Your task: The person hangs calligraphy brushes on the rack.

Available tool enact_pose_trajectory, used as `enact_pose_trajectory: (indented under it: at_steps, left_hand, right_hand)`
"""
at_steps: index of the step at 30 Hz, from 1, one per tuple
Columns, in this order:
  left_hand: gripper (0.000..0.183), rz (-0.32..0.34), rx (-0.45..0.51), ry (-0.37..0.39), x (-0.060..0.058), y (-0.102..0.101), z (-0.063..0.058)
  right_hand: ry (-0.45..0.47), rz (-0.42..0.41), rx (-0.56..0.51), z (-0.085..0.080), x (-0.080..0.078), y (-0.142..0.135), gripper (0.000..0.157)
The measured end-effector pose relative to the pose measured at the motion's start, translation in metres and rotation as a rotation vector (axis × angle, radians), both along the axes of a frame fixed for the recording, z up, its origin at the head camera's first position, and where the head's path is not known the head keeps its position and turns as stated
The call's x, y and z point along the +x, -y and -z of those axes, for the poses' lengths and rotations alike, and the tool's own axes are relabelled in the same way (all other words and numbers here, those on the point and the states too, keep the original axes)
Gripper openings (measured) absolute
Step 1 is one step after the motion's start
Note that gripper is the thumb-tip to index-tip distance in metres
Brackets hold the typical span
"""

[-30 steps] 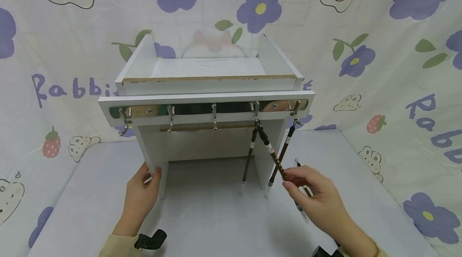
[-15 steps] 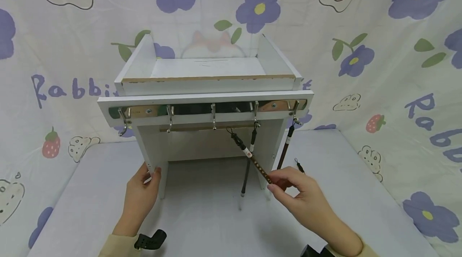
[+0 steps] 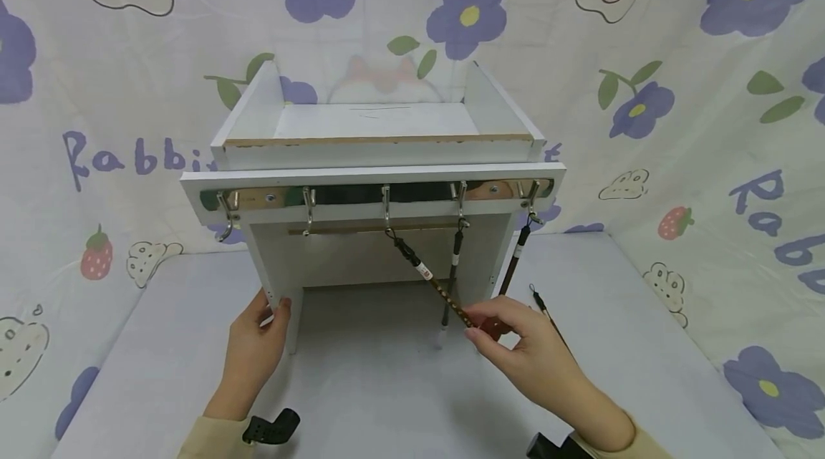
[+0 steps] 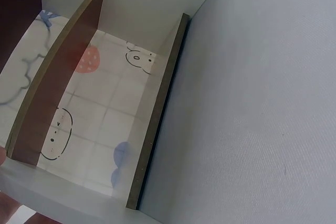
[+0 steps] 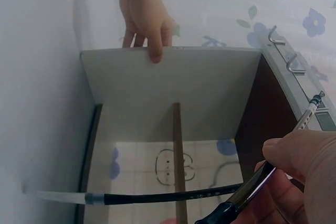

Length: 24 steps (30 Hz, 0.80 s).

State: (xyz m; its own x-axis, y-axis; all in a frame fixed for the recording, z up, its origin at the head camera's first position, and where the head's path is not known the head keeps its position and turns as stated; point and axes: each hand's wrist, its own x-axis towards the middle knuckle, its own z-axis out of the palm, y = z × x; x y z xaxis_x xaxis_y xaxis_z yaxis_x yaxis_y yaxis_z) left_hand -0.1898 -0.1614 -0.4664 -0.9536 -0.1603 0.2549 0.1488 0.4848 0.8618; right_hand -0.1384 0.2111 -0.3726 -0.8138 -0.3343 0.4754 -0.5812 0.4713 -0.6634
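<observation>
My right hand [image 3: 525, 344] pinches a calligraphy brush [image 3: 441, 291] with a speckled brown handle. It slants up to the left, its cord loop at the tip of the middle hook [image 3: 387, 205]; whether the loop is around the hook I cannot tell. Two more brushes hang from the hooks to the right: a dark brush [image 3: 454, 258] and a brown brush [image 3: 515, 258], its lower part hidden behind my right hand. With thumb and fingers, my left hand [image 3: 254, 348] grips the left side panel [image 3: 267, 266] of the white shelf.
The white shelf [image 3: 380, 176] stands on the white table [image 3: 387, 402], a metal hook rail along its front. Two left hooks, including the leftmost hook [image 3: 225, 219], carry nothing. Another brush [image 3: 548, 314] lies on the table at right, partly hidden. Behind hangs a patterned cloth [image 3: 702, 158].
My right hand has moved left with the speckled brush, its loop passing from near the fourth hook to the middle hook. My left hand keeps its grip on the panel.
</observation>
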Motion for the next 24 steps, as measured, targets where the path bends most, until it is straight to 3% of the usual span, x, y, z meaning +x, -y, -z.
enact_pose_trajectory:
  at_steps: [15, 24]
  left_hand:
    - [0.047, -0.008, -0.014, -0.024, -0.0008, -0.0011, 0.0014]
    - [0.051, 0.005, -0.009, 0.000, 0.0005, -0.0006, 0.0012]
  right_hand:
    - [0.040, 0.013, 0.004, -0.0014, -0.0003, 0.0026, 0.023]
    - [0.018, 0.015, 0.000, 0.0017, -0.0010, 0.0010, 0.024]
